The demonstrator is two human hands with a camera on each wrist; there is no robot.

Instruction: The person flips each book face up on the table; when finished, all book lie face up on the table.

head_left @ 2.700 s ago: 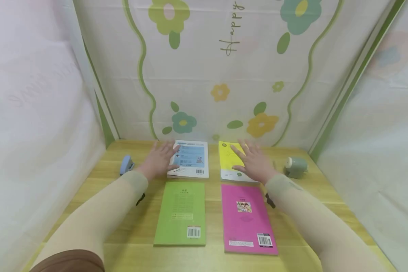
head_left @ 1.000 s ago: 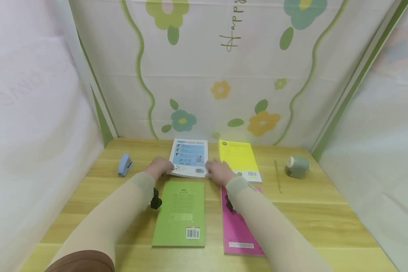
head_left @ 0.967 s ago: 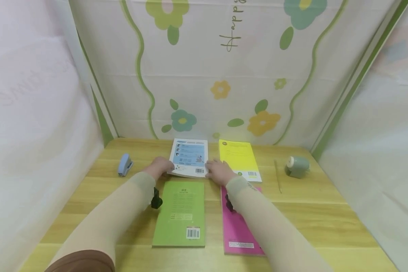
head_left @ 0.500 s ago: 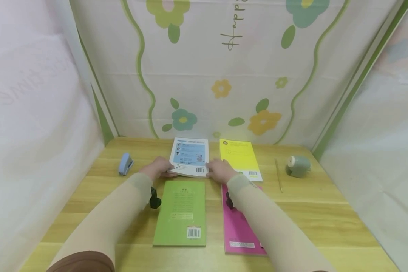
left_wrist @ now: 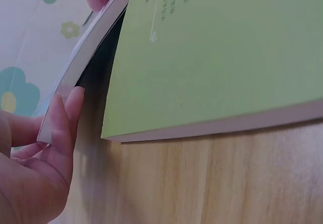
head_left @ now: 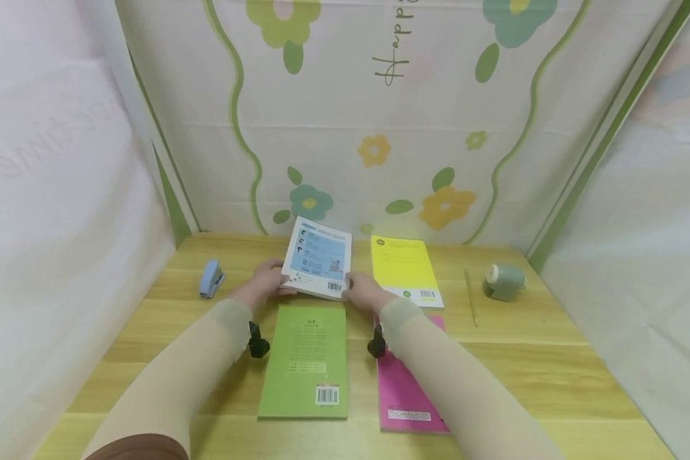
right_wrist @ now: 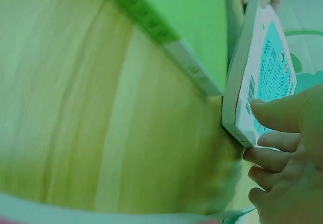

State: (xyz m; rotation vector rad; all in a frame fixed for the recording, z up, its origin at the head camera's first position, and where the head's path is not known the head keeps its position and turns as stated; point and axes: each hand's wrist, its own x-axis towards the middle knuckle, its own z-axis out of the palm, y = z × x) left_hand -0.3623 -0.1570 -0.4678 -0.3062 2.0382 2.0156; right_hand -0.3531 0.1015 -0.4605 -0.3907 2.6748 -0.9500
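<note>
A white book with a blue back cover [head_left: 318, 264] is tilted up off the wooden table [head_left: 523, 345], far edge raised. My left hand [head_left: 266, 282] grips its near left corner, seen from below in the left wrist view as the book's page edge [left_wrist: 83, 57] over my left fingers [left_wrist: 63, 123]. My right hand [head_left: 361, 292] pinches the near right corner; in the right wrist view the book [right_wrist: 262, 77] stands on edge with my right thumb [right_wrist: 280, 114] on the cover. A green book [head_left: 306, 358] lies flat just in front of both hands.
A yellow book [head_left: 403, 269] lies right of the lifted one. A pink book [head_left: 404, 390] sits partly under my right forearm. A blue stapler [head_left: 211, 278] is at the left, a pencil [head_left: 470, 296] and green sharpener [head_left: 503, 281] at the right. Flowered cloth walls close in three sides.
Both hands moved from resting on the blue and yellow books to the blue book's near corners. In the last half second they took hold and tilted it up off the table.
</note>
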